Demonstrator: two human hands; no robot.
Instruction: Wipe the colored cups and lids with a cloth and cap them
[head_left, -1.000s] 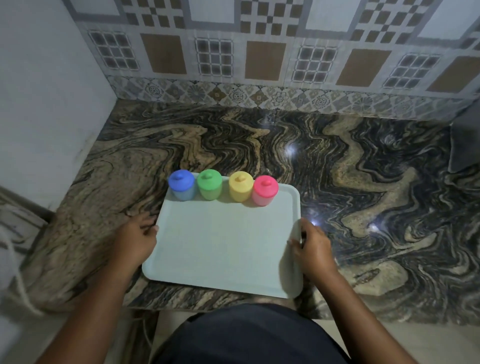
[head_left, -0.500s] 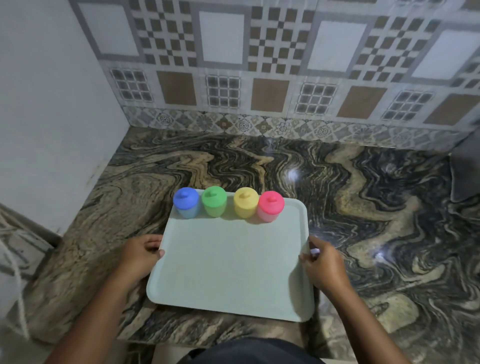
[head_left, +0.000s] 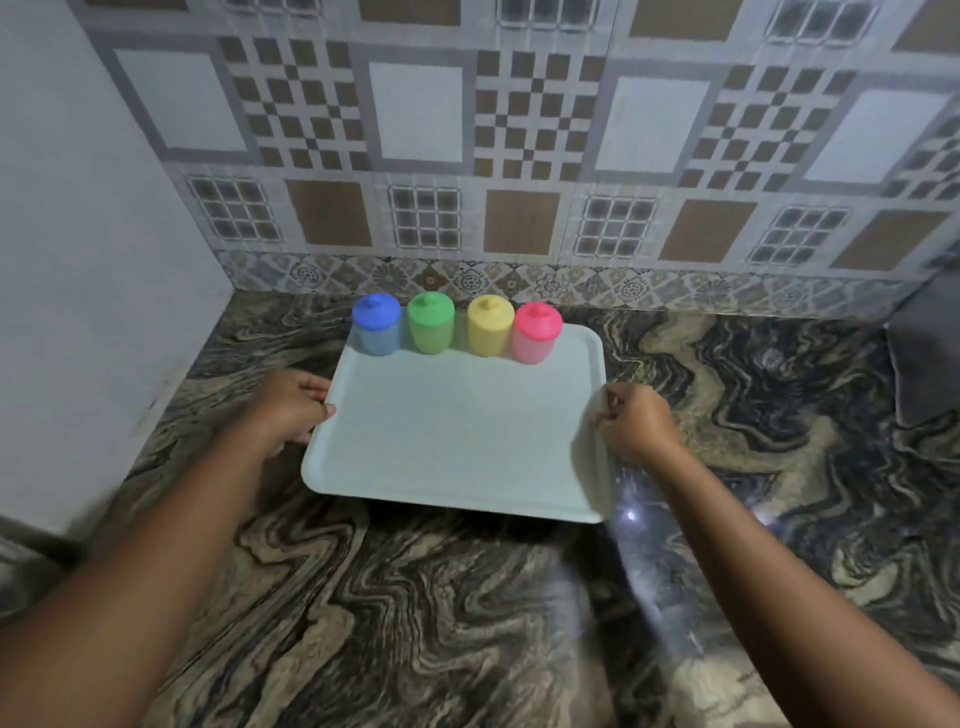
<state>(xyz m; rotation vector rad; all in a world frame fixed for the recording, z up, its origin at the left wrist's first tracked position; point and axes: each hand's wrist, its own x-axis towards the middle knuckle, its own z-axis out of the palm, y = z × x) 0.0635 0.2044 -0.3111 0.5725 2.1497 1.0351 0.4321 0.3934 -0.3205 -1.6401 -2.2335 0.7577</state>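
While your left hand (head_left: 291, 410) and right hand (head_left: 636, 423) each close their grip on a side rim of the tray (head_left: 457, 431), the capped cups (head_left: 430, 330) stand along its far edge; a jerk or tilt could topple them onto the tabletop (head_left: 415, 597).

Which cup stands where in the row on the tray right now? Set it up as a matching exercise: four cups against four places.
All four stand capped along the far edge of the tray.

Things
1. blue cup
2. green cup
3. yellow cup
4. pink cup

Places
A. right end of the row
B. left end of the row
C. second from the left
D. second from the right

Pairs: 1-B, 2-C, 3-D, 4-A
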